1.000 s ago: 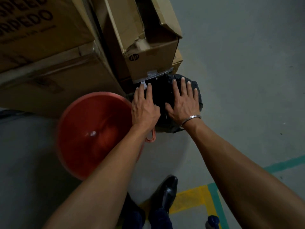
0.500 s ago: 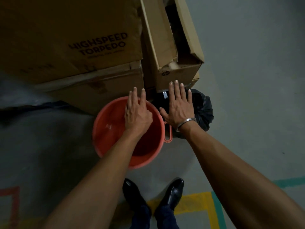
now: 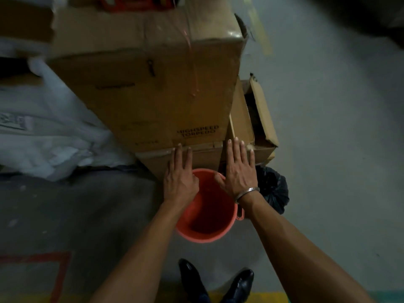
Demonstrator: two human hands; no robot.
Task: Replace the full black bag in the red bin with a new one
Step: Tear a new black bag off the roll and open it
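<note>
The red bin point(image 3: 207, 228) stands on the floor in front of my feet, with no bag in it and its red inside showing. The full black bag point(image 3: 273, 189) sits tied on the floor just right of the bin, against the boxes. My left hand point(image 3: 180, 178) hovers flat over the bin's far left rim, fingers spread, holding nothing. My right hand point(image 3: 238, 171), a metal bangle on its wrist, is held flat over the far right rim, also with nothing in it. No new bag is in sight.
Stacked cardboard boxes point(image 3: 153, 84) rise right behind the bin; a smaller open box point(image 3: 253, 127) stands behind the black bag. White plastic sheeting point(image 3: 48, 136) lies at the left. My black shoes point(image 3: 216, 283) stand near yellow floor tape; grey concrete floor spreads to the right.
My hands came off the black bag and moved left, now over the bin. The view rose and pulled back, so the bin and bag look smaller and lower.
</note>
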